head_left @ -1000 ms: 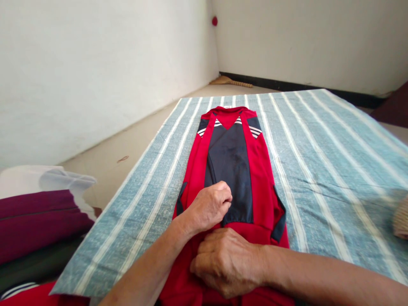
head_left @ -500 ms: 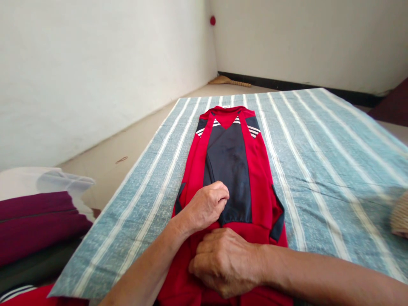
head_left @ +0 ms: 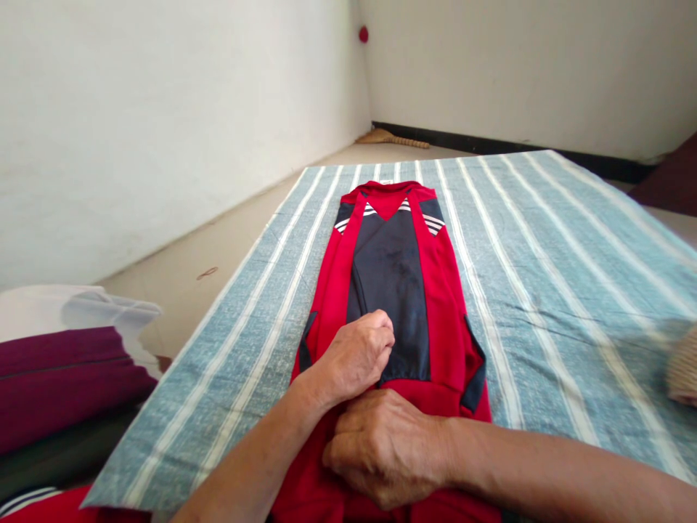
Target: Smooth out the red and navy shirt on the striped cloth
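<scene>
A red and navy jersey (head_left: 400, 269) with white stripes at the shoulders lies lengthwise on a blue-and-white striped cloth (head_left: 544, 254), its sides folded inward. My left hand (head_left: 356, 356) rests on the jersey's lower left part with the fingers curled, pinching the red fabric at the edge of the navy panel. Just below it, my right hand (head_left: 389, 447) presses knuckles-up on the red hem, fingers closed over the fabric. The jersey's near end is hidden under my hands and forearms.
A stack of folded clothes (head_left: 59, 385) in maroon, dark and red lies at the left, with a white sheet (head_left: 81, 309) behind it. White walls meet at the far corner. A broom (head_left: 389, 138) lies on the floor there. A tan object (head_left: 683, 374) shows at the right edge.
Both hands stay in the same place on the jersey; my left hand's fingers shift very slightly. The view moved a little.
</scene>
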`<state>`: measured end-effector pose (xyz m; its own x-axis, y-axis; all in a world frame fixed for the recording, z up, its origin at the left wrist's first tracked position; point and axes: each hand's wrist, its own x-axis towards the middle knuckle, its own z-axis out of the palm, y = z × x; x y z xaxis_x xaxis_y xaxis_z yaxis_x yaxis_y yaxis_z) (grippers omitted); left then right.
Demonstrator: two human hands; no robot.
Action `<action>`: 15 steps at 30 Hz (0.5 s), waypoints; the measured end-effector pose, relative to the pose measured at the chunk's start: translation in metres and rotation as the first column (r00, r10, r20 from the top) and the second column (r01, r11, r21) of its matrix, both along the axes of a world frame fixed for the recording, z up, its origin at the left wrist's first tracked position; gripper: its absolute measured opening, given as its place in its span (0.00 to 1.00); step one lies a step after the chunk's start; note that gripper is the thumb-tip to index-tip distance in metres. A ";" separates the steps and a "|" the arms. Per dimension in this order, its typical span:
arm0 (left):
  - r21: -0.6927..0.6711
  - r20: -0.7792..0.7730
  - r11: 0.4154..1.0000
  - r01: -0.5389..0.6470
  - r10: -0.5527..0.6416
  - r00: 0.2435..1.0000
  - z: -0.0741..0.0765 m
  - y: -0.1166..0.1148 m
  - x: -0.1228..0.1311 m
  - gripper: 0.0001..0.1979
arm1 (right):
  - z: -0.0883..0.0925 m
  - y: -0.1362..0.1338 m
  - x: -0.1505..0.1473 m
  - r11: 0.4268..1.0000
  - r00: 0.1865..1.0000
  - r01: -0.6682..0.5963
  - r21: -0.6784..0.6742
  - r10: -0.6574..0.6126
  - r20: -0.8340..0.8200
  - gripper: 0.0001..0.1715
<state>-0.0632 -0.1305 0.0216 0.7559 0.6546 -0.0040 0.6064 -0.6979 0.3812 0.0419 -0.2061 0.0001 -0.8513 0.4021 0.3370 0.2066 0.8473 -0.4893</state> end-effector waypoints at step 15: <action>0.052 -0.333 0.994 0.092 -0.070 0.940 0.022 -0.005 0.014 0.10 | -0.007 0.000 -0.001 0.998 0.999 -0.045 -0.041 0.044 -0.033 0.07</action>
<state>-0.0488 -0.1360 0.0440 0.7699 0.5985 -0.2215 0.6306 -0.7667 0.1203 0.0409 -0.2056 -0.0071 -0.8578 0.3785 0.3478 0.1529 0.8339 -0.5304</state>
